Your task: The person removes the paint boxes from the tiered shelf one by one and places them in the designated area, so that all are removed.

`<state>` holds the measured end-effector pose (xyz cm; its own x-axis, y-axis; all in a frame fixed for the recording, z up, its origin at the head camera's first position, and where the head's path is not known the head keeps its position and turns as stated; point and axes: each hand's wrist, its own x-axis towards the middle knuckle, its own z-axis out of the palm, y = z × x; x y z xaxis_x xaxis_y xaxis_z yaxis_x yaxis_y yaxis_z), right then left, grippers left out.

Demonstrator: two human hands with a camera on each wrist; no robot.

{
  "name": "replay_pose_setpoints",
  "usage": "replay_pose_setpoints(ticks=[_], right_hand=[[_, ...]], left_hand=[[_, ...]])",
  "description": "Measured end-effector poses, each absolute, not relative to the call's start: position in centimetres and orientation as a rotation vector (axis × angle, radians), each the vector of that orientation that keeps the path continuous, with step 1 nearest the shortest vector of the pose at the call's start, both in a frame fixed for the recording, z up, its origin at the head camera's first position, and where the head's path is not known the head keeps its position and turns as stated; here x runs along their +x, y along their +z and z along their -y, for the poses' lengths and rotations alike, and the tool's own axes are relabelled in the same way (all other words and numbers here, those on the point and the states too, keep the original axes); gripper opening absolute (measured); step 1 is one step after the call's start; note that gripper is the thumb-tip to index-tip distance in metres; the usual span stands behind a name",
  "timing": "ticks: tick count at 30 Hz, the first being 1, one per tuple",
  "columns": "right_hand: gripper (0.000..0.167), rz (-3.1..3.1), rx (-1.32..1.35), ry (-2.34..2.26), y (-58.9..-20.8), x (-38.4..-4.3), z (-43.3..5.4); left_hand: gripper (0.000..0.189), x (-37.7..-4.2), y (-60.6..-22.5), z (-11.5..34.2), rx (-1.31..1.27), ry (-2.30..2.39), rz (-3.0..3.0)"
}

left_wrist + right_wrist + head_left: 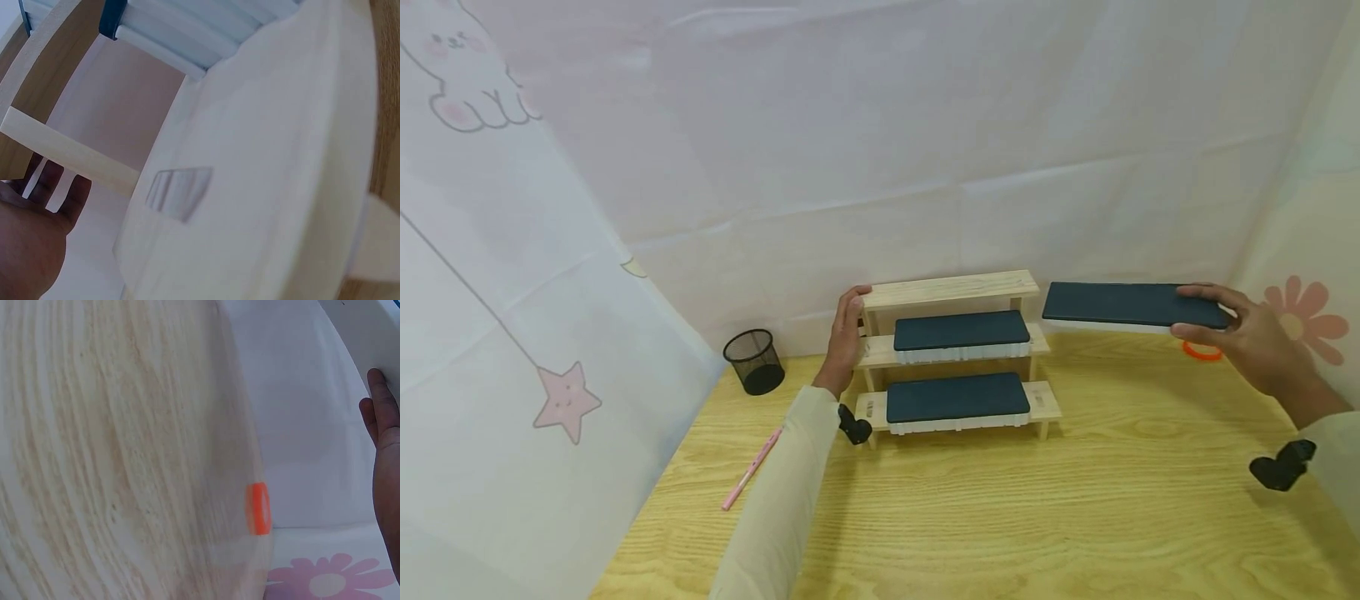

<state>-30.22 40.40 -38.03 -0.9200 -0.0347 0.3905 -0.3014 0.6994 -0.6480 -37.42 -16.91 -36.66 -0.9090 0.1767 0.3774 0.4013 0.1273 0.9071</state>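
Observation:
My left hand [844, 337] holds the upper left end of a three-tier wooden shelf [947, 288]. In the left wrist view, the fingers of that hand [31, 244] show beside a shelf post, partly hidden. My right hand [1262, 342] grips one end of a flat box [1120, 304] with a dark blue lid and white base, raised to the right of the top tier. Its pale underside [369, 337] appears in the right wrist view. Similar boxes sit on the middle tier [962, 332] and the bottom tier [958, 398]; the top tier is bare.
At the left back of the wood-grain table stands a black mesh pen cup [755, 362]. A pink pen-like stick [751, 471] lies left of my left sleeve. Behind the right hand, an orange ring [1201, 353] lies near the back edge. Printed cloth walls [850, 150] enclose the table.

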Motion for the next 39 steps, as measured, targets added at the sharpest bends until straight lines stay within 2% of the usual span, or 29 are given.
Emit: replay_pose_setpoints(ticks=[9,17,39], right_hand=[[0.067,2.605,0.265,1.034,-39.3,-30.5,-40.1],[0.065,2.57,0.352,1.25,-40.5,-30.1,-39.9],[0.067,2.639,0.342,1.347,-42.2,-31.1,-39.4]], left_hand=[[0.048,-37.4,-36.7,16.9,-0.572,-1.905,2.212],[0.047,-37.6,-36.8,16.7,-0.579,-1.899,2.203],[0.046,-37.7,-36.9,16.7,-0.594,-1.837,2.202]])
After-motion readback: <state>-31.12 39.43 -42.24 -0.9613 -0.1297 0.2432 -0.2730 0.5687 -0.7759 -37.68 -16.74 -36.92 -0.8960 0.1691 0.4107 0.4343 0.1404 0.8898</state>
